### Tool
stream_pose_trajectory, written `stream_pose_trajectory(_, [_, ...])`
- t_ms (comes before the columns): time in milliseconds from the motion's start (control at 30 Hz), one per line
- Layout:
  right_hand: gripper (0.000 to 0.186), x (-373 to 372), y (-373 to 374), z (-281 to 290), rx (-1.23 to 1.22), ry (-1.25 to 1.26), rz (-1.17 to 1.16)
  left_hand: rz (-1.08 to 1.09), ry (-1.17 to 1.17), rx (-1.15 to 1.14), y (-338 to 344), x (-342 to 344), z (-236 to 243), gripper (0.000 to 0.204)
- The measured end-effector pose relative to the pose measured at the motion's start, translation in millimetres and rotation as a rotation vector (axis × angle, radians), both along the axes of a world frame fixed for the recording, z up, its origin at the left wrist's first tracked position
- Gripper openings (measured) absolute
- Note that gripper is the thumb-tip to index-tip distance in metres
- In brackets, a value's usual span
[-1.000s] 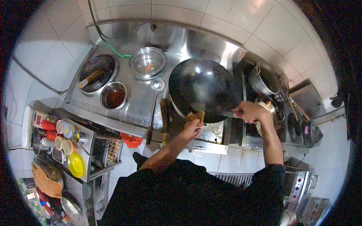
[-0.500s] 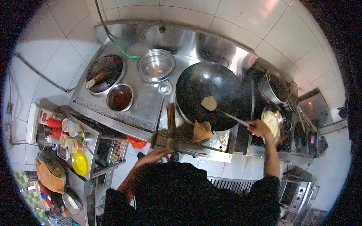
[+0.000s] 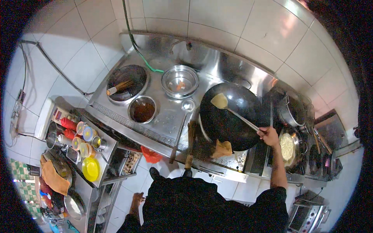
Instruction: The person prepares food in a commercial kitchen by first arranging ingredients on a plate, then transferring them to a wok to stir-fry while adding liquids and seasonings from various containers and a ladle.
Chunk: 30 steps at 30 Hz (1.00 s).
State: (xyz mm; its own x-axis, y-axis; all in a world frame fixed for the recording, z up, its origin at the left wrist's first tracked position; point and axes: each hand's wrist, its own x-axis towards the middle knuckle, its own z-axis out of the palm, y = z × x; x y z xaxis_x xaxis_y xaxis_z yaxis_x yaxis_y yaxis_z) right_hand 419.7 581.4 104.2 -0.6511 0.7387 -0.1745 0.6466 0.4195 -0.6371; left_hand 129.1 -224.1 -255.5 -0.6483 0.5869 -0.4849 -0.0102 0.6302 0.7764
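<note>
My right hand (image 3: 269,136) is closed around the handle of a long metal wok spatula (image 3: 241,117). The pale, broad blade of this spatula is over the left inner side of a large black wok (image 3: 233,132). Low at my left side hangs my left hand (image 3: 138,199), fingers loosely apart and nothing visible in them; it is away from the stove. In front of the wok lies a brown cloth (image 3: 222,149). A bamboo wok brush (image 3: 190,141) and a long-handled ladle (image 3: 187,105) lie left of the wok.
Left on the steel stove are a metal bowl of dark red sauce (image 3: 142,110), a nested steel basin (image 3: 180,81) and a dark pot with a brush (image 3: 128,82). At right stand a pan of pale food (image 3: 287,147) and a deep pot (image 3: 294,110). A condiment cart (image 3: 105,149) flanks my left.
My left hand has dropped from the stove's front edge to my side. The spatula blade has shifted up and left within the wok. The whole view has moved slightly.
</note>
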Motion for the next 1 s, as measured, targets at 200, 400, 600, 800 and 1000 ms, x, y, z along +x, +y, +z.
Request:
stream_pose_trajectory(200, [0.031,-57.8,-29.8,92.8,-0.075,-0.035,0.117,0.665,-0.566,0.199,-9.3,21.4,-1.3,0.022])
stream_pose_trajectory(400, [0.028,-150.9,-85.2,104.0,-0.162,-0.101,0.239,-0.080,0.242,-0.101,-51.3,-10.5,-20.6,0.019])
stream_pose_trajectory(600, [0.029,-265.6,-157.0,82.9,0.236,-0.192,0.376,0.794,-0.609,0.151,-52.3,-20.9,-27.1,0.030])
stream_pose_trajectory(800, [0.023,-332.8,-233.3,103.5,0.773,-0.177,0.475,0.704,-0.607,0.280,-96.0,-13.2,-47.7,0.022])
stream_pose_trajectory(1000, [0.033,-341.9,-275.7,89.5,1.010,-0.230,0.498,0.817,-0.686,0.113,-110.2,0.1,-50.2,0.016])
